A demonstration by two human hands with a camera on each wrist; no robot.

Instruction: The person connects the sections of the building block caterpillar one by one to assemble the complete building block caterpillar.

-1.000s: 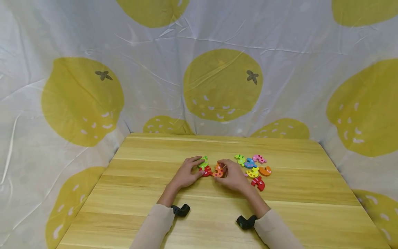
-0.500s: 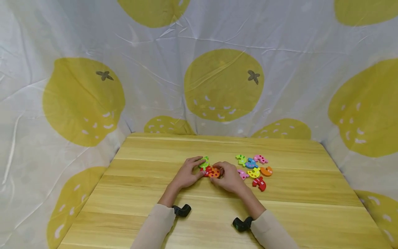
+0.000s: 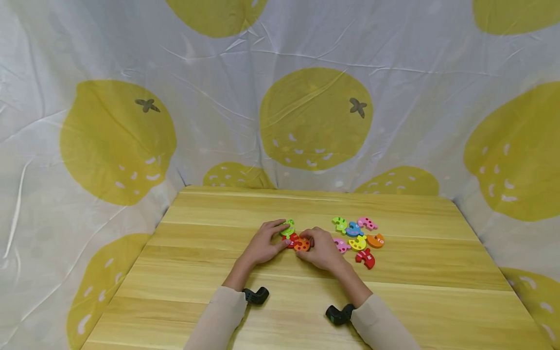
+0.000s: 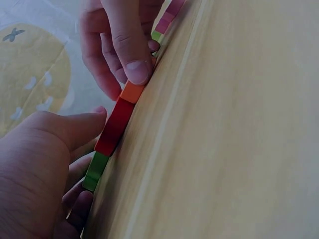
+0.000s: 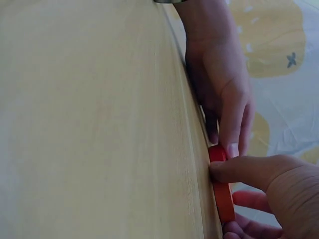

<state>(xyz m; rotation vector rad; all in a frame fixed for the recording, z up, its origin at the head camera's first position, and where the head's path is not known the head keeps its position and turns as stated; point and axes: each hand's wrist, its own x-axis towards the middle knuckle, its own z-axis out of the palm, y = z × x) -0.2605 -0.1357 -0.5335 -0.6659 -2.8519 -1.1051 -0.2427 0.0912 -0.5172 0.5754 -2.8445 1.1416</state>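
Flat toy puzzle pieces with printed numbers lie joined in a short row: a green piece (image 3: 288, 227), a red piece (image 3: 290, 240) marked 2, and an orange dotted piece (image 3: 302, 244). My left hand (image 3: 264, 243) steadies the row's left end, thumb on the red piece and fingers around the green one. My right hand (image 3: 324, 249) pinches the orange piece between thumb and fingers, and its fingers hide part of it. From the side, in the left wrist view, the orange edge (image 4: 132, 93) meets the red edge (image 4: 114, 127).
Right of my hands lie several loose pieces: light green (image 3: 339, 224), blue (image 3: 353, 229), pink (image 3: 367, 223), yellow (image 3: 357, 243), orange (image 3: 375, 240), red (image 3: 365, 258) and another pink one (image 3: 341, 245). They rest on a wooden table (image 3: 280, 311) before a lemon-patterned curtain (image 3: 210, 121).
My right hand has moved left, bringing the orange piece from a small gap away up against the red piece. That uncovers the nearer pink piece. My left hand has stayed in place.
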